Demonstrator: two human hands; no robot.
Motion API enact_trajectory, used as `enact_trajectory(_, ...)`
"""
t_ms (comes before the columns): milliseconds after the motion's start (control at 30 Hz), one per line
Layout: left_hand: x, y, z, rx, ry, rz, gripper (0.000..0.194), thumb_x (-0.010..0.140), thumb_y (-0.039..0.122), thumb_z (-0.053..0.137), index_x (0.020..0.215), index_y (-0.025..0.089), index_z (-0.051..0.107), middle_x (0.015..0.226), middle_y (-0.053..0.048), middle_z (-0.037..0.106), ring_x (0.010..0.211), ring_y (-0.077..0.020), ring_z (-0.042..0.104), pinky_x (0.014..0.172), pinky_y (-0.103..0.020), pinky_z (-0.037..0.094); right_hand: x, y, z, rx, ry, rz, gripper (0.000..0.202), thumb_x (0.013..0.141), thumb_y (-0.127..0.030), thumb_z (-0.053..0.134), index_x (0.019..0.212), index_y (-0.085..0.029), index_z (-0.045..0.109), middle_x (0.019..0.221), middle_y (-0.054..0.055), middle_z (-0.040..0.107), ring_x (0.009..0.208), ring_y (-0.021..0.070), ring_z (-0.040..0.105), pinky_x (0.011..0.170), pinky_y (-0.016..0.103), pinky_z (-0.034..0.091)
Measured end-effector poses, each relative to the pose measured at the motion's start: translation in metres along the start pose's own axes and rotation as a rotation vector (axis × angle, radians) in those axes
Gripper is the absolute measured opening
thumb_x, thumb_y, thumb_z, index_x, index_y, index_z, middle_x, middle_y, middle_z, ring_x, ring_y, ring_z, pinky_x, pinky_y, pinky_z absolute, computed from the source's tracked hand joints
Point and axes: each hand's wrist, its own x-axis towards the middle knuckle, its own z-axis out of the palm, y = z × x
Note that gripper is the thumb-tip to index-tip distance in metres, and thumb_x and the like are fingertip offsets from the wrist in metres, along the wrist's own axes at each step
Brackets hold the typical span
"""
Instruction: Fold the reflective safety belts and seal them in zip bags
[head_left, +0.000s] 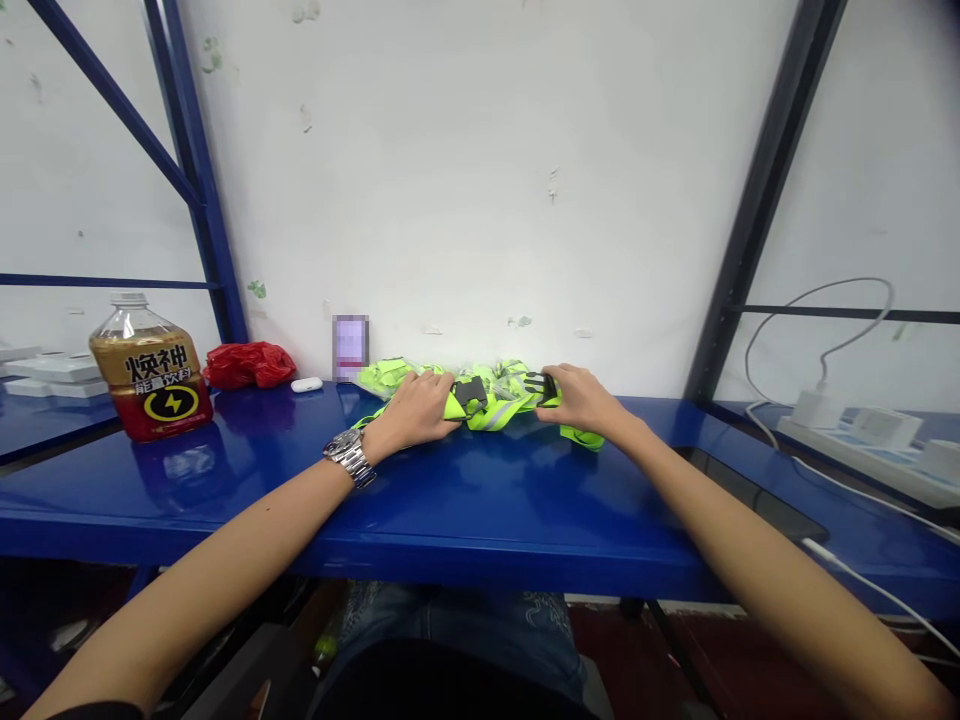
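A bundle of yellow-green straps (491, 412) with pale stripes lies near the back of the blue table (450, 500). My left hand (421, 407), with a metal watch on its wrist, has its fingers closed on the strap beside a black buckle socket (471, 396). On the right, my right hand (579, 402) pinches the black pronged buckle piece (541, 388). The two buckle parts are apart, with folds of strap between them. Some clear plastic shows around the bundle.
A large drink bottle (154, 370), a red plastic bag (250, 365), a small white case (307, 385) and an upright phone (351, 348) stand or lie left. A dark phone (750, 495) lies beneath my right forearm; a power strip (877, 455) with cables sits far right.
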Motion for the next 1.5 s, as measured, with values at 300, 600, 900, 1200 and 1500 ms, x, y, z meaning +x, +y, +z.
enact_trajectory(300,-0.002,0.013,-0.001,-0.009,0.004,0.076,0.041,0.076,0.047,0.061,0.099,0.016,0.048,0.094,-0.012,0.062,0.09,-0.0292,0.056,0.081,-0.04,0.037,-0.004,-0.035,0.003,0.113,-0.006,-0.149,0.053,0.07,-0.037,0.068,0.117,-0.016,0.054,0.103,0.012,0.058,0.085,0.0251,0.056,0.068,0.031,0.039)
enact_trajectory(600,-0.004,0.016,-0.003,-0.01,-0.004,0.112,0.04,0.078,0.048,0.06,0.097,0.015,0.048,0.091,-0.013,0.062,0.088,-0.0302,0.057,0.079,-0.041,0.037,-0.005,-0.044,0.002,0.063,-0.066,-0.152,0.068,0.072,-0.031,0.068,0.131,-0.012,0.042,0.108,0.018,0.06,0.088,0.0297,0.059,0.069,0.034,0.041)
enact_trajectory(900,-0.007,0.025,-0.005,0.013,-0.05,0.169,0.031,0.077,0.037,0.06,0.094,0.014,0.049,0.088,-0.013,0.061,0.086,-0.0302,0.057,0.082,-0.042,0.036,-0.012,-0.07,0.005,0.074,-0.107,-0.139,0.095,0.073,-0.023,0.068,0.146,-0.009,0.008,0.093,0.017,0.066,0.08,0.03,0.065,0.063,0.029,0.038)
enact_trajectory(1200,-0.006,0.032,-0.01,0.002,0.131,0.144,0.051,0.079,0.041,0.059,0.118,0.011,0.047,0.113,-0.019,0.056,0.105,-0.035,0.049,0.089,-0.048,0.036,-0.005,-0.061,0.0,0.126,-0.045,-0.167,0.057,0.068,-0.031,0.069,0.12,-0.015,0.05,0.093,0.012,0.066,0.077,0.024,0.059,0.063,0.028,0.037)
enact_trajectory(1500,-0.008,0.059,-0.012,-0.239,0.08,0.464,0.032,0.097,0.023,0.029,0.092,0.014,0.059,0.087,-0.01,0.059,0.082,-0.02,0.056,0.077,-0.035,0.046,0.003,-0.045,-0.002,0.542,0.029,0.233,0.052,0.067,-0.045,0.07,0.11,-0.015,0.069,0.094,0.01,0.071,0.086,0.0243,0.064,0.072,0.033,0.047)
